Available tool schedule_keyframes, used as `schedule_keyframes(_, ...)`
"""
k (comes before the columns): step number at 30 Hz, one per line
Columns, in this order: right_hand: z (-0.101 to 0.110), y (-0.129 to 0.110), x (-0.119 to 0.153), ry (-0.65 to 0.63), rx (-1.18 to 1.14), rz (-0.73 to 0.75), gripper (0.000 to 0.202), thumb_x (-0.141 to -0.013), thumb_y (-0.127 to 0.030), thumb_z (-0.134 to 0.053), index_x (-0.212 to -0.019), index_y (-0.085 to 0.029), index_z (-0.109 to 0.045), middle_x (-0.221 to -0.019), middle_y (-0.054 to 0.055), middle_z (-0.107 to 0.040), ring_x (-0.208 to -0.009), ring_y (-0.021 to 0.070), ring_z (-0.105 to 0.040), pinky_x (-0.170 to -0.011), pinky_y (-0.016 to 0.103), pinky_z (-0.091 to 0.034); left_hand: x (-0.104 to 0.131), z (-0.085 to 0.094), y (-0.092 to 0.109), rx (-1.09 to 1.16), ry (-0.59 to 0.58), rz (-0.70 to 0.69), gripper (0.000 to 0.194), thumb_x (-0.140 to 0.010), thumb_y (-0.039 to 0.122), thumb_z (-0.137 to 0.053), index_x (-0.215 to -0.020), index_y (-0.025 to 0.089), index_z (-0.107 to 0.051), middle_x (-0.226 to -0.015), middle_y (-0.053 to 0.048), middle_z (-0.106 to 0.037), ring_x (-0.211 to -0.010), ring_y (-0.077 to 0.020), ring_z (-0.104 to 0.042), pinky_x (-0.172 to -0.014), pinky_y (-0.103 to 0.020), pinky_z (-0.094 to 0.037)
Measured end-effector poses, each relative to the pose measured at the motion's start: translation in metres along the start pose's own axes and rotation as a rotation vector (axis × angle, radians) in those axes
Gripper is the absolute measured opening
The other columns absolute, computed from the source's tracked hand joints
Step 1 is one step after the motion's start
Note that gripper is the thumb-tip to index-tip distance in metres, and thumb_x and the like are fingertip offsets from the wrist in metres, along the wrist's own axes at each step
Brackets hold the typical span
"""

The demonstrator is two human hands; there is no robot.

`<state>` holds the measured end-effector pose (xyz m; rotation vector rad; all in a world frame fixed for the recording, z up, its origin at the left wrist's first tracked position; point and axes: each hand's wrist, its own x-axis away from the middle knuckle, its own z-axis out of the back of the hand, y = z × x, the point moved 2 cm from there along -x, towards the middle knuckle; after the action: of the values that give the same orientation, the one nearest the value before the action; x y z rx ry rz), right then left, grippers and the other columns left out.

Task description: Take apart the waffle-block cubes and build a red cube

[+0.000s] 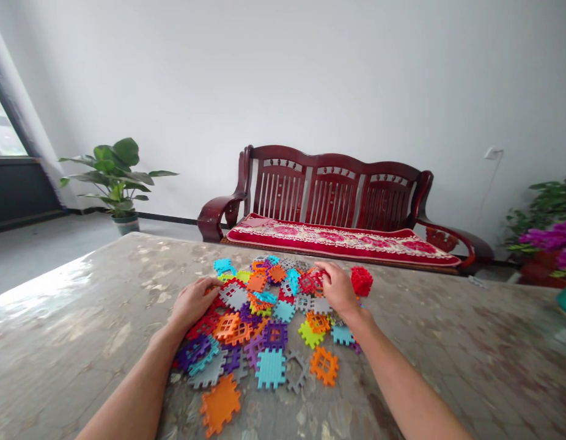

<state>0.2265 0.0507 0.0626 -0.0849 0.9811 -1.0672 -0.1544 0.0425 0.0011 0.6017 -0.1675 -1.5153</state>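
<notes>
My left hand [194, 302] rests at the left edge of a loose pile of interlocking plastic tiles, fingers reaching over red ones; its fingertips are partly hidden. On the far right of the pile, my right hand [340, 291] has its fingers stretched leftward beside red tiles [310, 281], thumb apart from them. Just beyond that hand stands a red block [361, 281] that looks built from joined tiles. Nearer to me lie a light blue tile [271, 368], an orange window tile [324, 366], a lime tile [311, 335] and a solid orange tile [220, 405].
The pile lies on a grey-brown patterned tabletop [448, 354]. Behind the table is a dark red wooden bench [333, 189] with a red floral cushion [338, 238]. A potted plant [122, 174] stands left; purple flowers [549, 238] are at the right.
</notes>
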Motion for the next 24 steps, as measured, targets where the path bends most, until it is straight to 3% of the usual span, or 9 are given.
schedule_keyframes(5,0.010,0.007,0.005,-0.124,0.005,0.011,0.052,-0.072,0.001,-0.038,-0.103,-0.024,-0.072,-0.102,0.004,-0.070,-0.102,0.0174,-0.063,-0.095,0.032,-0.048,0.001,0.001,0.000,-0.003,-0.012,0.004,0.033,-0.084,0.040,-0.044,-0.103,0.029,-0.069,-0.115,0.000,-0.071,-0.106,-0.0206,-0.064,-0.093,-0.030,-0.045)
schedule_keyframes(12,0.030,0.043,0.018,0.126,-0.166,-0.321,0.043,-0.073,-0.016,-0.042,-0.106,-0.019,-0.069,-0.099,0.006,-0.073,-0.096,0.0197,-0.067,-0.095,0.038,-0.050,0.002,0.003,0.003,-0.007,0.006,-0.003,0.032,-0.083,0.037,-0.045,-0.102,0.029,-0.070,-0.114,0.001,-0.072,-0.104,-0.0202,-0.065,-0.093,-0.028,-0.046)
schedule_keyframes(24,0.073,0.112,0.068,0.171,-0.130,-0.608,0.041,-0.066,-0.024,-0.043,-0.095,-0.019,-0.072,-0.097,0.008,-0.076,-0.095,0.0238,-0.070,-0.090,0.038,-0.053,-0.001,0.001,-0.002,-0.006,0.009,-0.032,0.036,-0.082,0.042,-0.045,-0.101,0.028,-0.071,-0.111,-0.001,-0.073,-0.103,-0.0224,-0.066,-0.091,-0.030,-0.048)
